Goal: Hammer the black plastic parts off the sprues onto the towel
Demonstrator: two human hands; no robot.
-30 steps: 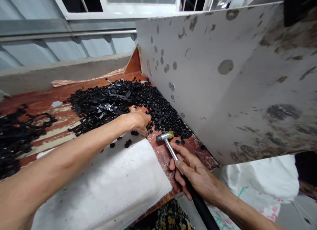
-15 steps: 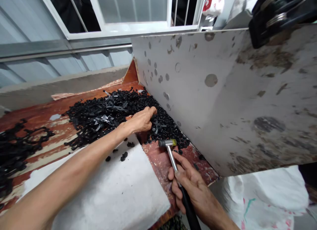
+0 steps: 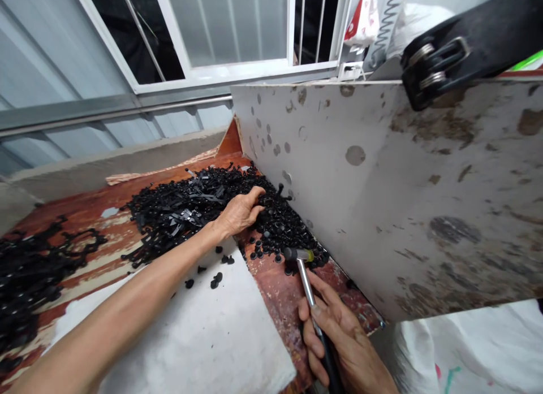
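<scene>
My left hand [image 3: 244, 212] reaches into the right part of a pile of small black parts [image 3: 186, 199], its thumb and forefinger apart. Nothing shows between these two fingers; the others are partly hidden. In my right hand [image 3: 339, 332] is a small hammer [image 3: 306, 284] with a metal neck and a black handle. Its head, dark at one end and yellow at the other, is over the near edge of the black parts. Several black round pieces lie on a white block [image 3: 199, 332] beneath my left forearm.
An upright stained grey board [image 3: 331, 196] borders the pile on the right. More black parts [image 3: 29, 275] lie at the left on the worn red table [image 3: 271, 292]. A black clamp-like object [image 3: 436, 66] hangs over the board's top. White sacks [image 3: 475, 349] stand lower right.
The view has shifted, so the table and board appear lower. My left thumb and forefinger have spread apart among the black parts. The hammer remains in my right hand.
</scene>
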